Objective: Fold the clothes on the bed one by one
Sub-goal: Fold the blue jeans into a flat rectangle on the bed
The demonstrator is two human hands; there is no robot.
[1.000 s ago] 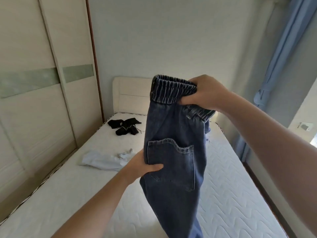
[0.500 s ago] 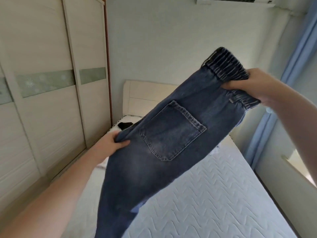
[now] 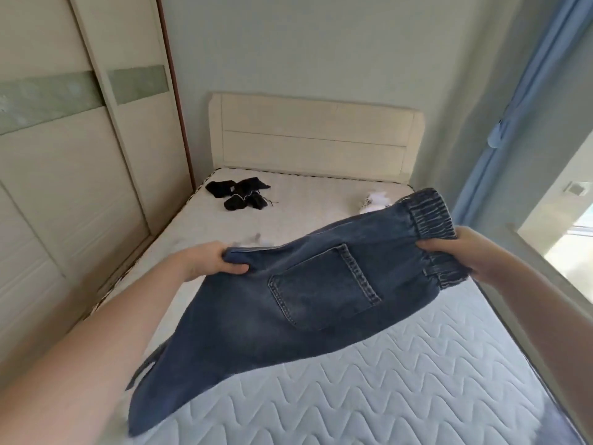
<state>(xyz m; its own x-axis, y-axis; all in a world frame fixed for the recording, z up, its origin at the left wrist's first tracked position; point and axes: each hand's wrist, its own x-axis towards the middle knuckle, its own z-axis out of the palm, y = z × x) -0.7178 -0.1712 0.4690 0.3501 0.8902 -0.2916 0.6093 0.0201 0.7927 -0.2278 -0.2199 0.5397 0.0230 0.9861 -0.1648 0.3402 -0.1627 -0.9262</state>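
Note:
A pair of dark blue jeans (image 3: 263,316) with an elastic waistband and a back pocket hangs stretched between my hands, low over the white quilted mattress (image 3: 401,380). My right hand (image 3: 455,252) grips the gathered waistband at the right. My left hand (image 3: 208,260) pinches the seat edge of the jeans at the left. The legs trail down toward the lower left, their ends out of view. Behind my left hand a pale garment (image 3: 253,240) is mostly hidden.
A black garment (image 3: 239,194) lies near the headboard (image 3: 314,139) at the left, and a small white item (image 3: 375,200) at the right. Sliding wardrobe doors (image 3: 64,187) line the bed's left side. A blue curtain (image 3: 513,107) and a window sill stand on the right.
The jeans have come down from held high and tilted to nearly flat just above the mattress. Both hands kept their hold, and the view has tipped down toward the bed.

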